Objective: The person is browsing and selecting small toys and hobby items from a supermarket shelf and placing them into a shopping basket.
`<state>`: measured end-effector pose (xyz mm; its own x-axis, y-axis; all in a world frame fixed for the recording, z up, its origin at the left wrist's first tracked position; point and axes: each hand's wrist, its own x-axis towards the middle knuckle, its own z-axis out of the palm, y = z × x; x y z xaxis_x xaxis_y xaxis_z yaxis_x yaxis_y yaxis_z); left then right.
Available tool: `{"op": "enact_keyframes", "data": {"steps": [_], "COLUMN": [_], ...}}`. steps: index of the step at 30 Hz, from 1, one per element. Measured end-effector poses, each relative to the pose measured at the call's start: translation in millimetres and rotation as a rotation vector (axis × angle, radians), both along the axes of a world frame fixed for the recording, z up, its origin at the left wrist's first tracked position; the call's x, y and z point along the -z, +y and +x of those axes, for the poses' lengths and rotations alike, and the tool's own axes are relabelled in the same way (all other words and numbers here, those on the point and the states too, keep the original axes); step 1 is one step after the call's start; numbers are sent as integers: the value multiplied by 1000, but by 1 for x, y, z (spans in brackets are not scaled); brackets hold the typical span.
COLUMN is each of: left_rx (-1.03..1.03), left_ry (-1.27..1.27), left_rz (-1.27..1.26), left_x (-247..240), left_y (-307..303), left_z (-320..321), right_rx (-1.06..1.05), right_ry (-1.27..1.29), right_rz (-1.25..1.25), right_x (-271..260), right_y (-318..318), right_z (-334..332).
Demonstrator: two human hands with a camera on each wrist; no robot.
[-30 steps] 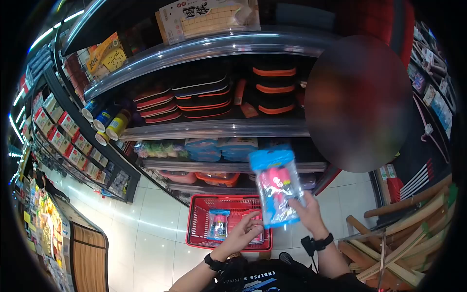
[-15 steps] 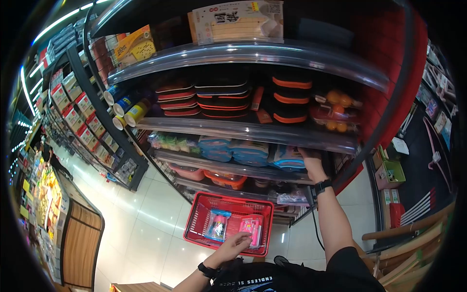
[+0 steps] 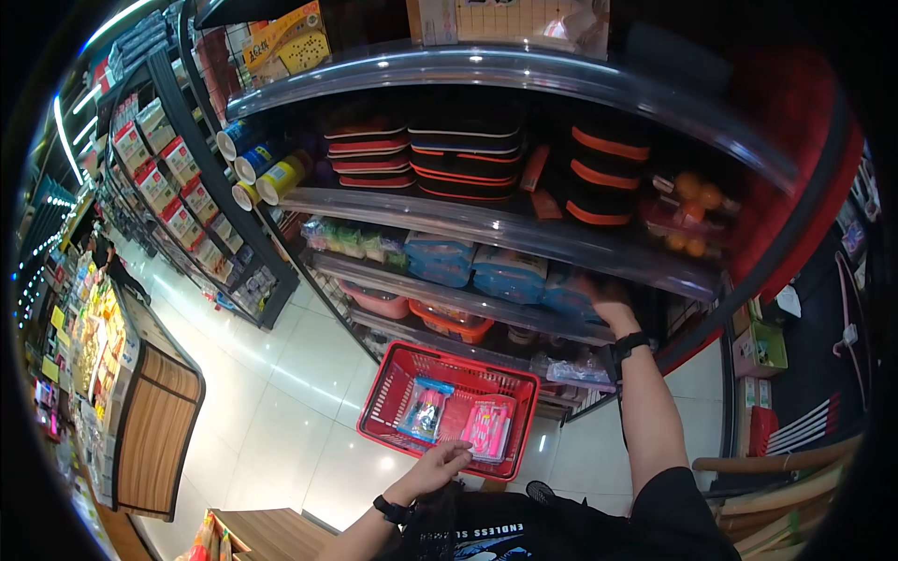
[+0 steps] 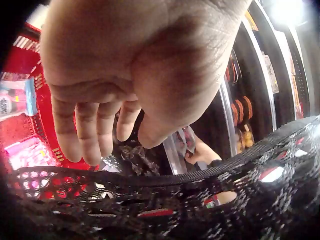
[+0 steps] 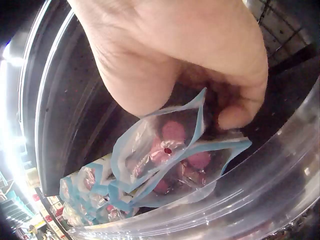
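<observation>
My right hand [image 3: 613, 313] reaches onto the shelf below the pencil cases. Its thumb and curled fingers close round the edge of a clear packet [image 5: 172, 150] with blue borders and pink pieces inside. More such packets [image 5: 92, 182] stand in a row beside it. My left hand [image 3: 438, 469] hangs at the near rim of the red shopping basket [image 3: 374, 425], fingers relaxed and holding nothing. Inside the basket lie a blue-topped packet [image 3: 426, 411] and a pink packet [image 3: 488, 427]. In the left wrist view the left palm [image 4: 175, 75] fills the upper part.
Black cases with red and orange edges [image 3: 465, 168] are stacked on the shelf above. Clear plastic rails [image 3: 486, 224] run along the shelf fronts. An orange container [image 3: 449, 323] sits lower down. Wooden poles [image 3: 786, 463] lie at the right.
My right hand has carried a blue-topped packet from above the basket onto the shelf, where it stays. The left hand has drawn back slightly from over the basket. The view has shifted.
</observation>
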<state>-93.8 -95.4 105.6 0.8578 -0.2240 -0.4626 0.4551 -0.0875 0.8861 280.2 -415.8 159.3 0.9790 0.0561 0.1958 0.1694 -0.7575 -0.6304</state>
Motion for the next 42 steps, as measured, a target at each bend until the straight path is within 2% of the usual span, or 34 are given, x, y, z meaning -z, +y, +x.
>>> {"op": "enact_keyframes", "data": {"steps": [1, 3, 9, 11, 13, 15, 16, 17, 19, 21, 23, 25, 27, 29, 30, 31, 32, 33, 35, 37, 38, 39, 40, 42], "left_rx": [6, 1, 31, -42, -32, -79, -97, -99, -108, -103, -94, -79, -56, -72, -94, -82, -101, -125, -98, -78, -67, -67, -73, -97], "left_ry": [20, -3, -12, -48, -59, -102, -81, -71, -49, 101, 116, 142, 139, 158, 146, 169, 85, -13, -23, -44, -60, -87, -40, -33], "left_rz": [-3, -16, 45, 19, 60, 47, 44, 54, 61, 22, 49, 65, 200, 227, 271, 270, 334, 397, 424, 448, 482, 514, 469, 452], "left_x": [0, 4, 13, 20, 28, 44, 46, 46, 49, 54, 70, 81, 77, 83, 83, 94, 108, 113, 135, 145, 151, 142, 135, 128], "left_y": [0, 0, 12, 14, 21, 26, 29, 32, 42, 52, 62, 75, 84, 101, 101, 113, 119, 117, 133, 137, 140, 133, 133, 128], "left_z": [-1, -2, 0, -4, -8, -14, -17, -18, -20, -22, -26, -28, -22, -14, -14, -13, -13, -16, -12, -14, -15, -17, -15, -13], "right_rx": [-32, -79, -95, 31, 154, 152, 213, 279, 212, 145, 67, -140, -171, -236, -237, -242, -254, -255, -201, -212, -232, -261, -247, -96], "right_ry": [-97, 5, 4, -190, -173, -425, -430, -434, -362, -215, 77, 378, 512, 779, 779, 907, 1027, 1028, 1171, 1156, 1117, 1066, 1084, 1125], "right_rz": [101, 46, 94, -174, -164, -22, 103, 227, 441, 501, 511, 491, 556, 507, 510, 479, 448, 450, 436, 418, 286, 147, 164, 108], "right_x": [0, -10, -28, 28, 7, -17, -33, -43, -33, -22, 9, 84, 108, 169, 183, 204, 224, 236, 281, 317, 342, 357, 392, 445], "right_y": [2, -3, 3, -20, -15, -9, 2, 15, 27, 55, 79, 112, 134, 170, 177, 195, 210, 218, 252, 268, 280, 284, 297, 305], "right_z": [-2, 1, -18, 16, -5, -34, -55, -77, -111, -150, -180, -210, -219, -229, -229, -228, -227, -228, -225, -225, -226, -229, -236, -245]}}
